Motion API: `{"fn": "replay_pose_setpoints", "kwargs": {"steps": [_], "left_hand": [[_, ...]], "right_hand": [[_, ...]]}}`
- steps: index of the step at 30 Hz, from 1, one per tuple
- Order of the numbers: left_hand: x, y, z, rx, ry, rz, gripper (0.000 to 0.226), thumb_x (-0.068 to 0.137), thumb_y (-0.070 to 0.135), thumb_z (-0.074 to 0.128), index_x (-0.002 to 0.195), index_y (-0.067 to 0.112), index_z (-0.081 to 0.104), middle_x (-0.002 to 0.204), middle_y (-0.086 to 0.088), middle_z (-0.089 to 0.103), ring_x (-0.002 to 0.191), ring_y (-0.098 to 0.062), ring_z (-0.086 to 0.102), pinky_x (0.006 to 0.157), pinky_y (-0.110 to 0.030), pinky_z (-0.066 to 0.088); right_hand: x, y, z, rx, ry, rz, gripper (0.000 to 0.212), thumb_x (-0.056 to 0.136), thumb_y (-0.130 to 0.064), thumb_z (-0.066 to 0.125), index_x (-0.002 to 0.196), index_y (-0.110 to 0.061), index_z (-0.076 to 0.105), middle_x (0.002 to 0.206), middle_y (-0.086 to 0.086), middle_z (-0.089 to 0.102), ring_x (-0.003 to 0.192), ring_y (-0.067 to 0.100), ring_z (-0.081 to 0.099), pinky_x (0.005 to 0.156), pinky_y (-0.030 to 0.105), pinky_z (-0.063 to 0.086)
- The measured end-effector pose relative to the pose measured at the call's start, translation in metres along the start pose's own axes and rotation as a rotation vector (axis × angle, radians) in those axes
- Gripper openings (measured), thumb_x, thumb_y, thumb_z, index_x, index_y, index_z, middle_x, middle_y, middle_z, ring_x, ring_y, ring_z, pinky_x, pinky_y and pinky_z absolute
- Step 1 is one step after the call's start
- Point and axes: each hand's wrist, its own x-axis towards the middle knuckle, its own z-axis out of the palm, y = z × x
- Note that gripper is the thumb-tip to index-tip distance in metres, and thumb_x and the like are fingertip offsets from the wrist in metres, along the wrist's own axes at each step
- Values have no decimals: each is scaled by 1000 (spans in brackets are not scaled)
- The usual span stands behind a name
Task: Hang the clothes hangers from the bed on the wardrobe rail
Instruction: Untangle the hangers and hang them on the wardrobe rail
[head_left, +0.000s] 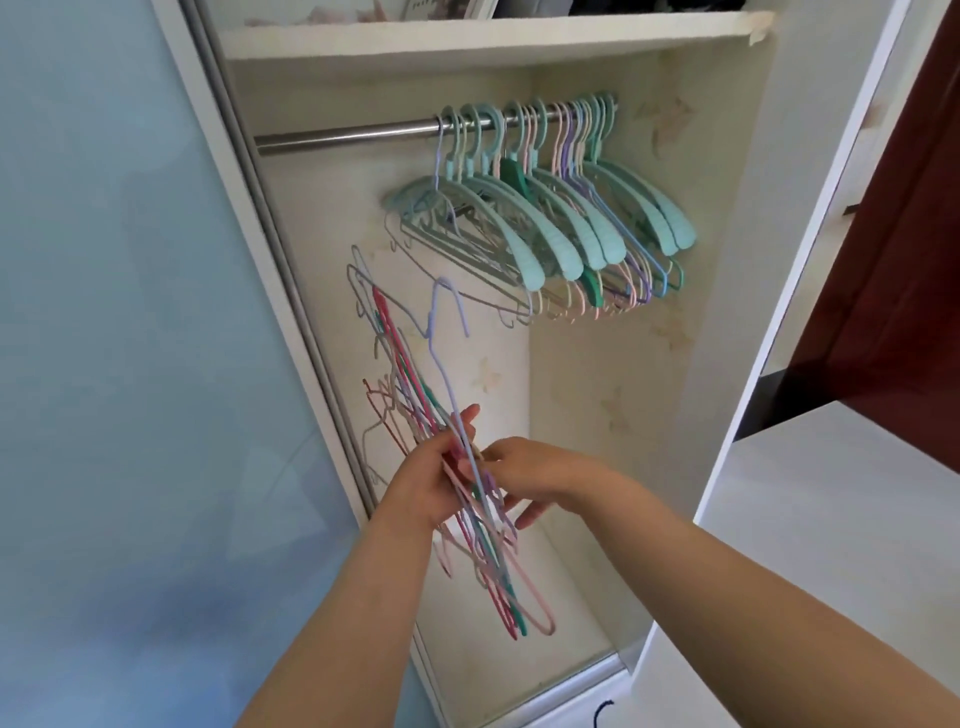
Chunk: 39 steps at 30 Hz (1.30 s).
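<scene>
Hangers sit in two groups, w/ the wardrobe (727, 260) around them: open white compartment, sliding door (130, 312) pushed to the left, shelf (467, 36) across the top. Wardrobe rail (337, 135) runs under that shelf, bare on its left half. Hung hangers (545, 218) crowd the rail's right half: mostly wide mint plastic ones, w/ thin pink, purple & blue wire ones mixed in, all packed close and touching. Below and left of them, held bundle of thin hangers (410, 395) (pink, red, green, blue, grey) is fanned out in mid-air, not on the rail. Left hand (431, 478) grips the bundle round its middle, fingers curled about the wires. Right hand (535, 473) is at the same spot, fingertips pinching a pale blue hanger (447, 374) whose hook sticks up above the rest.
</scene>
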Motion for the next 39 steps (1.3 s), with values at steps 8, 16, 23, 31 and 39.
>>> {"fn": "replay_pose_setpoints", "kwargs": {"steps": [8,16,23,31,39], "left_hand": [[-1,-6,5,61,19,-9,25,95,18,51,113,11,67,70,1,59,55,-16,56,49,-28,50],[4,-1,-6,-53,157,70,22,98,14,45,95,2,64,95,-6,71,32,-10,45,33,-14,35],[3,18,-15,-298,248,123,38,98,18,42,72,9,69,74,-5,72,41,-8,49,43,-18,44],[-2,36,0,-362,254,139,26,97,18,47,76,10,60,66,-3,72,60,-9,49,41,-17,47],[-13,54,24,-279,52,177,23,98,16,44,88,7,63,71,-3,70,35,-9,49,32,-15,37]], "right_hand": [[-5,1,0,-151,120,-71,17,97,-11,37,96,-7,53,81,8,63,69,21,61,67,35,56],[11,29,-16,-460,698,-106,20,102,-18,27,108,-7,43,98,16,66,87,35,64,62,31,37],[22,11,-52,-631,1059,-424,5,96,-10,46,94,-6,49,52,6,51,38,23,32,42,22,16],[32,-69,-86,-555,1347,-582,9,84,0,59,83,-1,51,41,6,46,29,25,43,42,13,10],[56,-80,-104,-654,1150,-313,28,91,0,39,118,2,41,89,20,69,79,36,67,56,32,37]]}}
